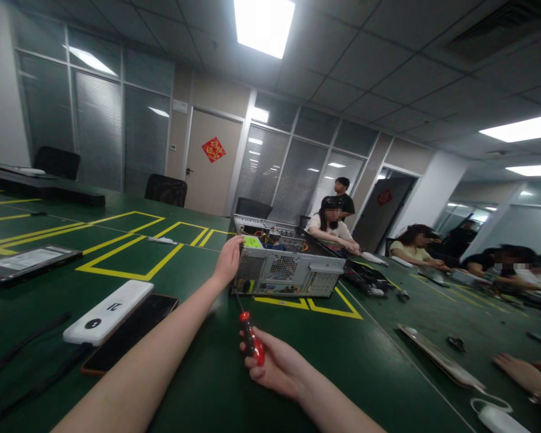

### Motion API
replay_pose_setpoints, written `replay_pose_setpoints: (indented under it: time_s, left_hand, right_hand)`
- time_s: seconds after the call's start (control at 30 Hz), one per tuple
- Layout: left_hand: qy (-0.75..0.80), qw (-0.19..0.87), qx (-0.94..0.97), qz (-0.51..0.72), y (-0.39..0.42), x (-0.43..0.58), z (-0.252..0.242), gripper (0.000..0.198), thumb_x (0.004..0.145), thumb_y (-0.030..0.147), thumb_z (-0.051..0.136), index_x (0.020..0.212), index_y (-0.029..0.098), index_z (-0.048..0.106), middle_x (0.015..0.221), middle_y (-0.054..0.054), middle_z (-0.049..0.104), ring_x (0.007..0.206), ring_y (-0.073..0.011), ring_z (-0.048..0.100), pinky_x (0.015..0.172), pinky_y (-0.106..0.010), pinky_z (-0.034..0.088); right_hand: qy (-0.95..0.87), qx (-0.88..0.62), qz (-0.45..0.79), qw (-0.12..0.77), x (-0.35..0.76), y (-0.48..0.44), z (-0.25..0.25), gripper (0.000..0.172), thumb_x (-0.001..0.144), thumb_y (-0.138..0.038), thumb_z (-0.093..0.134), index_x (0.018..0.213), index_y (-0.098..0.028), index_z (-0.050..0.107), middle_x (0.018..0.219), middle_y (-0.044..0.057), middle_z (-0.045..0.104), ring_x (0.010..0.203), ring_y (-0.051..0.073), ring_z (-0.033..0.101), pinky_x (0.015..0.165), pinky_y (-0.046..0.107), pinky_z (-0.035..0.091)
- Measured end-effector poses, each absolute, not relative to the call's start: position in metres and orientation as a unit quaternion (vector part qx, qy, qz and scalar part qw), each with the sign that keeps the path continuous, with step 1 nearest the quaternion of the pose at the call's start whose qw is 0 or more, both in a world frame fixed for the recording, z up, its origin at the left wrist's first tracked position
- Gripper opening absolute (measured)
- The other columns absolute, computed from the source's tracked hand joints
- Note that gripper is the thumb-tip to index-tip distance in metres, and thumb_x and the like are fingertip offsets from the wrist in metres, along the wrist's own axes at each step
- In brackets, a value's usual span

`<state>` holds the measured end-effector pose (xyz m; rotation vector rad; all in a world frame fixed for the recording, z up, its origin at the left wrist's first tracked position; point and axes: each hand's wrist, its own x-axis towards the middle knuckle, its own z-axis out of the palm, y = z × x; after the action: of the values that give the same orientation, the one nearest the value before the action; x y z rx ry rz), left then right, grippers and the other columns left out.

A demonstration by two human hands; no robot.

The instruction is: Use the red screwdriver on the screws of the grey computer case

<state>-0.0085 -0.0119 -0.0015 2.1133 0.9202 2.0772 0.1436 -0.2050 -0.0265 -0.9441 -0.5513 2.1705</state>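
An open desktop computer case (288, 270) lies on its side on the green table (207, 385), its rear panel facing me and cables showing inside. My left hand (228, 261) grips the case's near left corner, fingers curled over the top edge. My right hand (270, 364) is closed round a screwdriver (251, 337) with a red and black handle. Its thin shaft points up and away toward the lower left of the rear panel; whether the tip touches the case I cannot tell.
A white power bank (109, 311) lies on a dark phone (130, 334) at left, with a flat black panel (27, 262) beyond and cables near the edge. Yellow tape boxes mark the table. Several people sit at right; another person's hand (525, 374) rests nearby.
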Motion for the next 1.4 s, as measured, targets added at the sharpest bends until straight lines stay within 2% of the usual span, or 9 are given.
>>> replay_pose_setpoints:
  time_s: [0.17, 0.33, 0.57, 0.7, 0.9, 1.07, 1.23, 1.3, 1.4]
  left_hand:
    - [0.298, 0.020, 0.679, 0.671, -0.0126, -0.0089, -0.0012, 0.038, 0.095, 0.034, 0.023, 0.103, 0.019, 0.057, 0.116, -0.010, 0.060, 0.114, -0.0197, 0.053, 0.102, -0.043, 0.040]
    - [0.300, 0.022, 0.680, 0.669, -0.0127, -0.0089, -0.0012, 0.039, 0.095, 0.034, 0.022, 0.103, 0.018, 0.057, 0.117, -0.010, 0.060, 0.115, -0.0200, 0.053, 0.103, -0.043, 0.040]
    - [0.301, 0.028, 0.681, 0.667, -0.0141, -0.0090, -0.0004, 0.038, 0.095, 0.034, 0.023, 0.103, 0.019, 0.057, 0.117, -0.010, 0.059, 0.115, -0.0200, 0.052, 0.103, -0.043, 0.040]
    - [0.302, 0.032, 0.680, 0.667, -0.0149, -0.0092, -0.0002, 0.038, 0.095, 0.034, 0.023, 0.103, 0.018, 0.057, 0.118, -0.010, 0.059, 0.115, -0.0200, 0.052, 0.103, -0.042, 0.040]
    - [0.295, 0.022, 0.683, 0.668, -0.0145, -0.0091, 0.0001, 0.038, 0.095, 0.033, 0.022, 0.103, 0.017, 0.056, 0.117, -0.012, 0.059, 0.114, -0.0205, 0.052, 0.102, -0.043, 0.040]
    - [0.291, 0.018, 0.683, 0.669, -0.0143, -0.0091, 0.0005, 0.038, 0.095, 0.033, 0.022, 0.102, 0.017, 0.056, 0.116, -0.011, 0.059, 0.114, -0.0203, 0.053, 0.102, -0.043, 0.041]
    - [0.294, 0.017, 0.684, 0.668, -0.0138, -0.0097, -0.0001, 0.038, 0.095, 0.033, 0.022, 0.103, 0.018, 0.056, 0.117, -0.011, 0.059, 0.114, -0.0201, 0.053, 0.102, -0.043, 0.040]
    - [0.296, 0.017, 0.683, 0.667, -0.0138, -0.0098, -0.0005, 0.038, 0.096, 0.034, 0.022, 0.104, 0.018, 0.056, 0.117, -0.011, 0.059, 0.114, -0.0199, 0.053, 0.102, -0.043, 0.040]
    - [0.297, 0.017, 0.682, 0.668, -0.0137, -0.0097, -0.0007, 0.039, 0.096, 0.034, 0.022, 0.104, 0.018, 0.056, 0.117, -0.010, 0.059, 0.114, -0.0198, 0.053, 0.102, -0.043, 0.040]
  right_hand:
    - [-0.212, -0.327, 0.866, 0.313, 0.1418, -0.2082, -0.0259, 0.018, 0.077, -0.022, 0.053, 0.093, -0.017, 0.050, 0.089, 0.011, 0.067, 0.068, 0.015, 0.063, 0.057, 0.021, 0.041]
    - [-0.275, -0.340, 0.837, 0.330, 0.1396, -0.2097, -0.0272, 0.035, 0.073, -0.015, 0.062, 0.105, -0.017, 0.047, 0.093, 0.011, 0.067, 0.079, 0.019, 0.067, 0.069, 0.028, 0.047]
    - [-0.253, -0.400, 0.802, 0.366, 0.1403, -0.2078, -0.0245, 0.021, 0.081, -0.023, 0.062, 0.096, -0.008, 0.057, 0.063, 0.002, 0.059, 0.052, 0.008, 0.057, 0.045, 0.013, 0.038]
    - [-0.226, -0.412, 0.802, 0.369, 0.1412, -0.2062, -0.0229, 0.013, 0.084, -0.022, 0.059, 0.088, -0.010, 0.057, 0.063, 0.001, 0.056, 0.048, 0.005, 0.052, 0.040, 0.010, 0.032]
    - [-0.213, -0.405, 0.810, 0.366, 0.1443, -0.2040, -0.0219, 0.016, 0.085, -0.022, 0.056, 0.098, -0.014, 0.053, 0.068, 0.001, 0.058, 0.040, 0.001, 0.039, 0.037, 0.008, 0.018]
    - [-0.227, -0.365, 0.841, 0.329, 0.1428, -0.2069, -0.0250, 0.026, 0.080, -0.028, 0.057, 0.102, -0.019, 0.048, 0.080, 0.004, 0.064, 0.057, 0.011, 0.059, 0.048, 0.017, 0.036]
    - [-0.296, -0.325, 0.843, 0.310, 0.1392, -0.2105, -0.0279, 0.066, 0.069, -0.010, 0.062, 0.127, -0.026, 0.035, 0.091, 0.006, 0.066, 0.075, 0.018, 0.067, 0.062, 0.023, 0.042]
    - [-0.307, -0.320, 0.835, 0.324, 0.1388, -0.2110, -0.0285, 0.065, 0.070, -0.013, 0.066, 0.127, -0.024, 0.036, 0.090, 0.007, 0.066, 0.075, 0.017, 0.067, 0.062, 0.023, 0.041]
    - [-0.310, -0.330, 0.822, 0.346, 0.1395, -0.2105, -0.0291, 0.050, 0.070, -0.019, 0.071, 0.113, -0.019, 0.046, 0.084, 0.005, 0.066, 0.066, 0.014, 0.065, 0.057, 0.020, 0.039]
